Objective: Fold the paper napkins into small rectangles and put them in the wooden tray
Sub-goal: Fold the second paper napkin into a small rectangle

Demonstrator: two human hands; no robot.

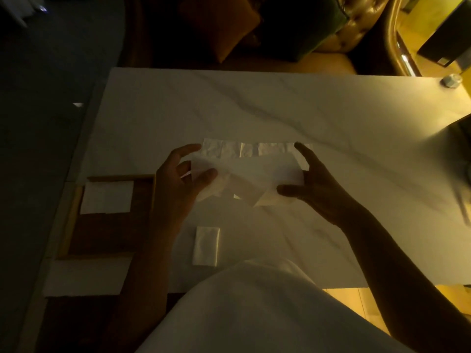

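Note:
In dim light, a white paper napkin is held above the marble table, half folded over. My left hand pinches its left edge between thumb and fingers. My right hand grips its right edge the same way. A row of other napkins lies flat just beyond it. One napkin folded into a small rectangle rests on the table near me. The wooden tray sits at the left edge, with a folded white napkin in its far part.
The white marble table stretches far and right. A small round metal object stands at its far right corner. Dark cushions and a tufted seat lie beyond the far edge. My white garment fills the near foreground.

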